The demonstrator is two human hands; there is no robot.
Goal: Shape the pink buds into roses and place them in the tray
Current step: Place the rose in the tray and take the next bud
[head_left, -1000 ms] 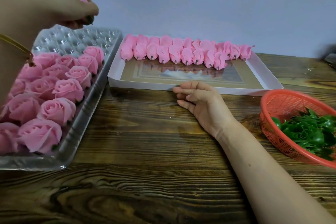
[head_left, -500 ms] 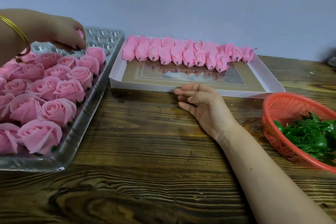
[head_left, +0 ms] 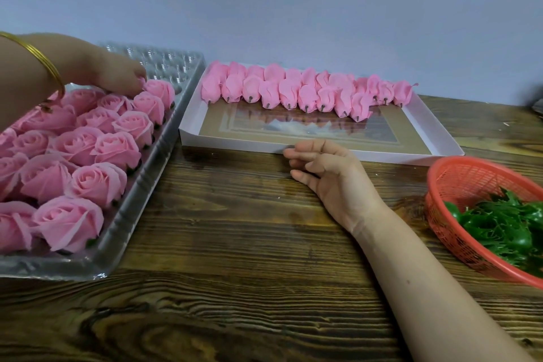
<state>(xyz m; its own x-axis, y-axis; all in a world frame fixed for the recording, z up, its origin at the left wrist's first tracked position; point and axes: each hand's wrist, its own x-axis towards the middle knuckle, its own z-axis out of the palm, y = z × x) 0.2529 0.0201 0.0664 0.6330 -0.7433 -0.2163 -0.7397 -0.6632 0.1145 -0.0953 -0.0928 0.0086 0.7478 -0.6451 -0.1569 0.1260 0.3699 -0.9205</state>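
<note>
My left hand (head_left: 117, 73) reaches down into the clear plastic tray (head_left: 141, 185) at the left, just behind the far row of finished pink roses (head_left: 114, 150). Its curled fingers hold a pink rose (head_left: 143, 79); only a sliver of it shows at the fingertips, beside the far-right rose (head_left: 160, 91). A row of several pink buds (head_left: 293, 91) lies along the back of the white shallow box (head_left: 191, 138). My right hand (head_left: 329, 170) rests on the wooden table, fingers loosely curled and holding nothing, just in front of the box's front edge.
A red plastic basket (head_left: 440, 185) with green leaf pieces (head_left: 499, 229) stands at the right edge. Empty cups of the tray (head_left: 170, 59) show behind my left hand. A grey wall runs behind the wooden table (head_left: 249, 244).
My left hand has come down from above the tray with the rose and now sits low at the far row. My right hand has stayed in place.
</note>
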